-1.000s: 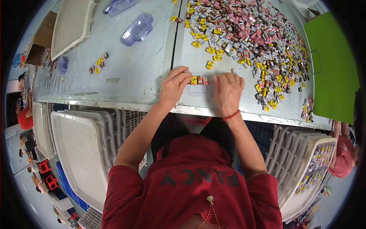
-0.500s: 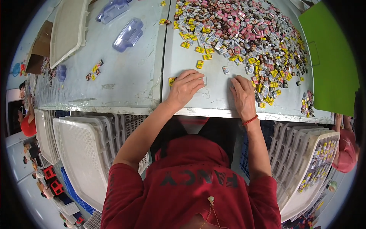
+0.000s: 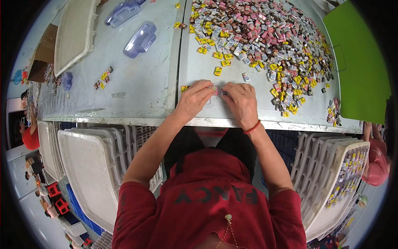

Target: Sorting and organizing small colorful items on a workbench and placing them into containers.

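The left hand (image 3: 193, 101) holds a pink pack (image 3: 215, 90), the right hand (image 3: 243, 104) apparently pinches a dark pack (image 3: 224, 92), a lining-up step seemingly calling for square contact between them.

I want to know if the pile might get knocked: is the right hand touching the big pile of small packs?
Apart: the head view shows a strip of bare tabletop between the right hand and the big pile.
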Motion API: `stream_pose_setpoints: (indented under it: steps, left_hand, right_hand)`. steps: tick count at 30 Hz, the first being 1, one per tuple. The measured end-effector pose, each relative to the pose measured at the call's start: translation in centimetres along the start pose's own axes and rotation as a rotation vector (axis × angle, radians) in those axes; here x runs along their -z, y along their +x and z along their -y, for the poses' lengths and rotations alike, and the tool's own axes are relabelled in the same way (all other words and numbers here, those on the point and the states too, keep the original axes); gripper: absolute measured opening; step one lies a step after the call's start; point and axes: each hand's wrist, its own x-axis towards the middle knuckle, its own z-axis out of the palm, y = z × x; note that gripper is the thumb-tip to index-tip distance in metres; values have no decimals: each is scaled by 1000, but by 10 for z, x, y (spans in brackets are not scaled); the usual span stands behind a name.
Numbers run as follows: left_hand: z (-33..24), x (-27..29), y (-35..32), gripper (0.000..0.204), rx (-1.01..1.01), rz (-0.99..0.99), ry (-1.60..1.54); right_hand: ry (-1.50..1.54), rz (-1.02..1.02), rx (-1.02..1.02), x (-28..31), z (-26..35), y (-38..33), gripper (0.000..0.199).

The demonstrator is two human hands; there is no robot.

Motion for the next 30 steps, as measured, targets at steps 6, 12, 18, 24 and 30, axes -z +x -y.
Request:
stream_pose_setpoints:
  steps: [6,12,18,24,30]
  left_hand:
    - [3,-1,2,13,-30,-10,-26]
    - [4,-2,2,14,-27,-14,-44]
    - [3,1,3,14,-11,-5,-45]
    - [1,15,34,16,178,28,-174]
    - [35,-7,66,19,-89,197,101]
  right_hand:
    - [-81,19,104,-8,-5,3,18]
    - [-105,-100,119,-24,0,-4,23]
    - [1,-23,-17,-13,13,-14,30]
    - [94,-166,-115,-4,-9,6,20]
    - [29,-67,-191,-34,-36,63,14]
